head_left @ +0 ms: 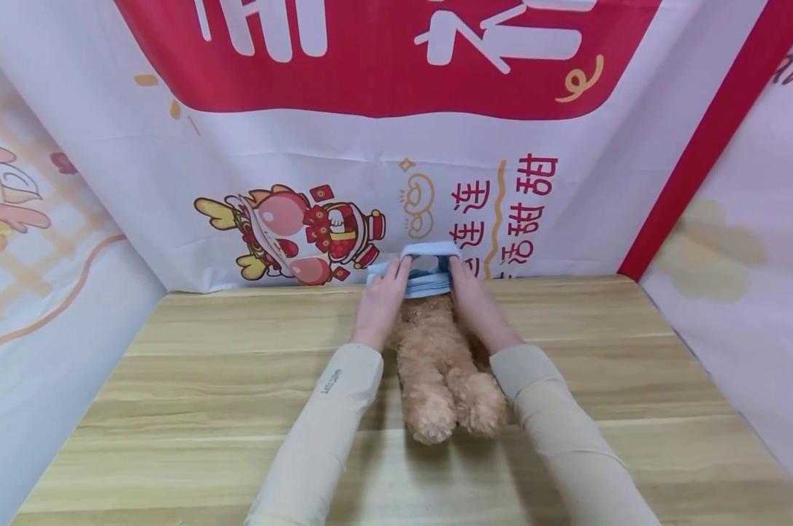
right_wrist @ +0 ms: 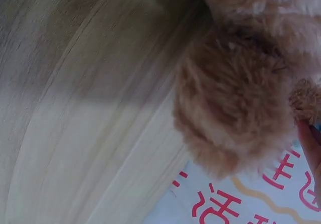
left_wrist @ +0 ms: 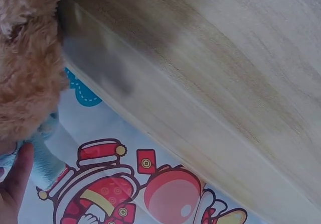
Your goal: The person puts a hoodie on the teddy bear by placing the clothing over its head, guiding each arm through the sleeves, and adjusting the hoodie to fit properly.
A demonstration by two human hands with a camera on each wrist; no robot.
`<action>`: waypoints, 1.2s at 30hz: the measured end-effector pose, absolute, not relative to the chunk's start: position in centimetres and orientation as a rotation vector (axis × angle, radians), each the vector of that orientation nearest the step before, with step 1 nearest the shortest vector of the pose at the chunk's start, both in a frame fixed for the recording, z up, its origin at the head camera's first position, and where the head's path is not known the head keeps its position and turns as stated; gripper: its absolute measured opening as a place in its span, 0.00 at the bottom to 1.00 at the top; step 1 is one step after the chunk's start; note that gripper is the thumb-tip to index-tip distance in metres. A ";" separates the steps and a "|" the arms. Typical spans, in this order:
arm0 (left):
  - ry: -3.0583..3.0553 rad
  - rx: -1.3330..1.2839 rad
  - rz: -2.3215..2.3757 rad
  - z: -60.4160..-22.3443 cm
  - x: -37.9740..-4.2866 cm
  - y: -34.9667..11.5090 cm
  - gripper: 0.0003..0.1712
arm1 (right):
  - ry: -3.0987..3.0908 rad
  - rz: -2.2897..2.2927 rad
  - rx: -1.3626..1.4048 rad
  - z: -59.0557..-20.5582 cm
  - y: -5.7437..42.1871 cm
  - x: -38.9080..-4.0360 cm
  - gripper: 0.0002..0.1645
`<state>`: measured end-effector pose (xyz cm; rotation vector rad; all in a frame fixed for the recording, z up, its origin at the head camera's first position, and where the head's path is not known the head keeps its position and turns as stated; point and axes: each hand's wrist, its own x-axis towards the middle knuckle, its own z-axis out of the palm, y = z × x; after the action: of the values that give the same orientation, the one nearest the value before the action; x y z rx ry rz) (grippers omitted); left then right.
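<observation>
From my end, I have the plush toy on the wood-grained surface, a little right of centre, its furry legs pointing toward the near edge and its other end close to the far edge. At that end sits a light blue cloth, which in my head view overlaps the line of the far edge. The cloth forms a loop with its mouth spread, and a pale patch shows within it; I cannot tell whether that is lining or what lies behind. How much of the toy is inside the cloth is hidden from me.

My left hand pinches the cloth's left side, and the left wrist view shows a fingertip pressed against it beside the brown fur. My right hand pinches the opposite side, just beside the toy; the right wrist view catches only part of a finger, near a rounded furry part. Both pale sleeves reach in from the near edge, one on either side of the toy. Beyond the far edge hangs a white and red banner with a printed cartoon figure left of the cloth.
</observation>
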<state>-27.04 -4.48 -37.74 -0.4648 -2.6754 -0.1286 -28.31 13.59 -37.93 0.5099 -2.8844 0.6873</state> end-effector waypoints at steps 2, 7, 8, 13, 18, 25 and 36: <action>-2.719 -0.452 -0.160 -37.6 -27.1 -4.5 0.39 | -2.902 0.686 0.495 -37.8 13.4 -28.3 0.30; -2.702 -0.425 -0.171 -37.7 -27.3 -4.4 0.42 | -2.884 0.683 0.478 -37.4 13.0 -28.5 0.30; -2.685 -0.422 -0.168 -37.8 -27.3 -4.4 0.41 | -2.872 0.683 0.477 -37.4 13.0 -28.6 0.29; -2.650 -0.421 -0.180 -38.0 -27.4 -4.3 0.38 | -2.846 0.664 0.448 -37.1 12.8 -29.1 0.29; -2.704 -0.441 -0.215 -38.0 -27.5 -4.4 0.34 | -2.894 0.711 0.378 -37.0 12.9 -29.4 0.30; -2.811 -0.491 -0.339 -38.9 -27.5 -4.5 0.40 | -2.880 0.811 0.325 -38.0 13.0 -29.6 0.30; -2.816 -0.559 -0.343 -40.5 -27.3 -5.7 0.37 | -2.785 0.535 0.194 -40.6 11.5 -29.3 0.26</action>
<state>-27.35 -5.73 -40.47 -0.5595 -2.8163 -0.3431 -29.26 11.49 -40.64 0.1944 -2.7854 0.5350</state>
